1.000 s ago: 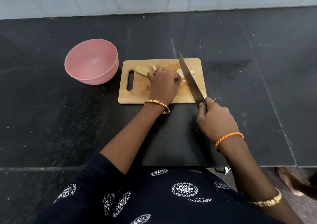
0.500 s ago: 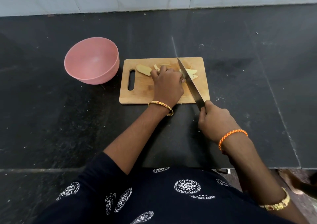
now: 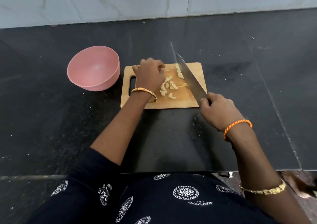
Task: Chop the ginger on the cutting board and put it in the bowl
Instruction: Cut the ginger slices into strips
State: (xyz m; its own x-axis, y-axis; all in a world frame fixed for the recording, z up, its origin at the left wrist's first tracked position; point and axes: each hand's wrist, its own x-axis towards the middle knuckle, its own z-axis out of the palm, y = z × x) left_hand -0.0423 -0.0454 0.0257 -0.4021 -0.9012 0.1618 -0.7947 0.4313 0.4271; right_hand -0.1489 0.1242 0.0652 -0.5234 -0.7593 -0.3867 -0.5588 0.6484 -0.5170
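Pale ginger bits (image 3: pixel 167 88) lie on the flat wooden board (image 3: pixel 195 69). The right hand (image 3: pixel 218 112) grips the shiny knife (image 3: pixel 190 77). The left hand (image 3: pixel 150 75) curls; I cannot tell what it holds. The round pink bowl (image 3: pixel 93 70) sits beside.

Wooden cutting board (image 3: pixel 195 69) — matt; knife (image 3: pixel 190 77) shiny metal (bowl (image 3: pixel 93 69) smooth plastic).

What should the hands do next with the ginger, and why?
Probably bring the left hand back to steady the bigger ginger slices beside the knife and cut again. Small chopped pieces lie mid cutting board, but those slices look uncut, and the pink bowl looks empty, so scooping seems early.
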